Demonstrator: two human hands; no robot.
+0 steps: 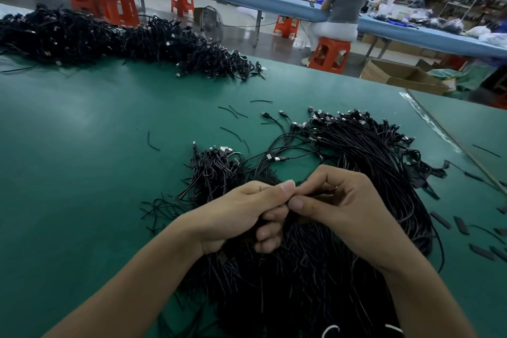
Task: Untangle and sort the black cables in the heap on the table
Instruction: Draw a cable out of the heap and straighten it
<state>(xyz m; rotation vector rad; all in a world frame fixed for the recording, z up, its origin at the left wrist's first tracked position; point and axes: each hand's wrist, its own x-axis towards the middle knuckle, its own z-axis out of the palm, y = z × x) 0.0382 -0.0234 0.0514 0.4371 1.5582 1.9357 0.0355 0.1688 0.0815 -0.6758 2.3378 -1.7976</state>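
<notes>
A big heap of black cables [301, 282] lies on the green table [82, 159] right in front of me. My left hand [247, 217] grips a bundle of cables, fingers curled round it. My right hand [334, 206] pinches a thin black cable end between thumb and forefinger, tip to tip with my left thumb. A combed, aligned bunch of cables [365, 145] with USB plugs curves away at the right. A smaller tangled clump [214, 170] sits just left of centre.
A long pile of black cables [115, 41] stretches across the far left of the table. Short cut pieces [233, 112] and black sleeves [461, 225] lie scattered. Beyond the table edge are orange stools [329, 55], cardboard boxes [397, 77] and a seated person [343, 5].
</notes>
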